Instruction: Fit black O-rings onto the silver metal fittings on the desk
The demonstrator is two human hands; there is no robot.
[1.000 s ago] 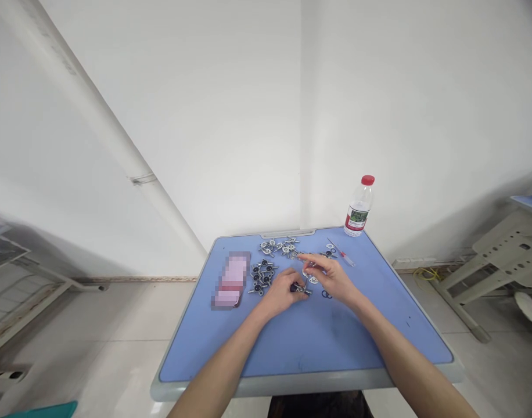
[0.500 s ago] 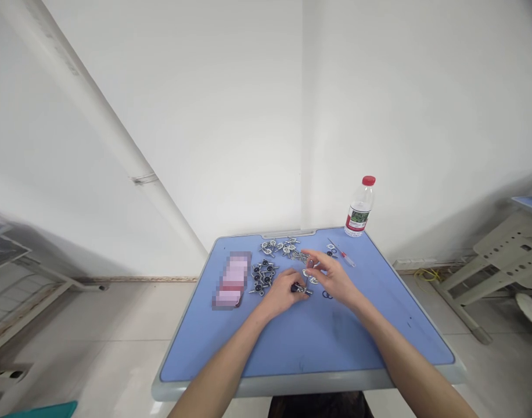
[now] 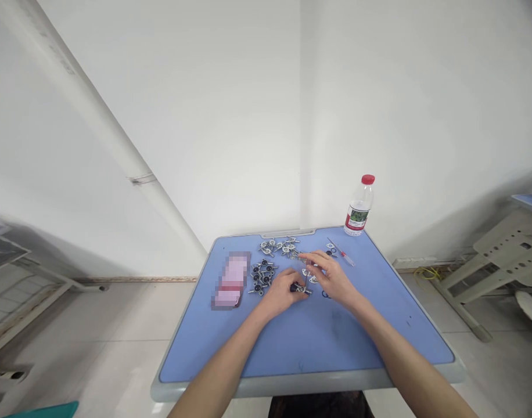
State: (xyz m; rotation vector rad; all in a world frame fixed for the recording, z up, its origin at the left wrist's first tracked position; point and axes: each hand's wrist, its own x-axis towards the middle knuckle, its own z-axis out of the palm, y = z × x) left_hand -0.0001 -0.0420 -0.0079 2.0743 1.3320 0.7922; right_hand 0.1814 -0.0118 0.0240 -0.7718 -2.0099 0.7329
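My left hand (image 3: 283, 294) rests on the blue desk with its fingers closed round a small metal fitting with a black part (image 3: 299, 288). Over it, my right hand (image 3: 334, 280) pinches a small screwdriver (image 3: 309, 264), its thin shaft pointing down to the fitting; the tip is too small to make out. Left of my left hand lies a cluster of metal fittings with round black pieces (image 3: 258, 277). Farther back is a pile of silver metal fittings (image 3: 287, 248). Flat silver plates (image 3: 313, 280) and black rings (image 3: 325, 294) lie near my right hand.
A water bottle with a red cap (image 3: 359, 210) stands at the desk's back right corner. A second screwdriver (image 3: 347, 258) lies in front of it. On the left is a pixelated pink object (image 3: 232, 280). The wall (image 3: 248, 145) rises behind the desk (image 3: 309, 348).
My right hand has shifted very slightly at the screwdriver, its fingers a little lower and to the left. My left hand keeps its hold on the fitting.
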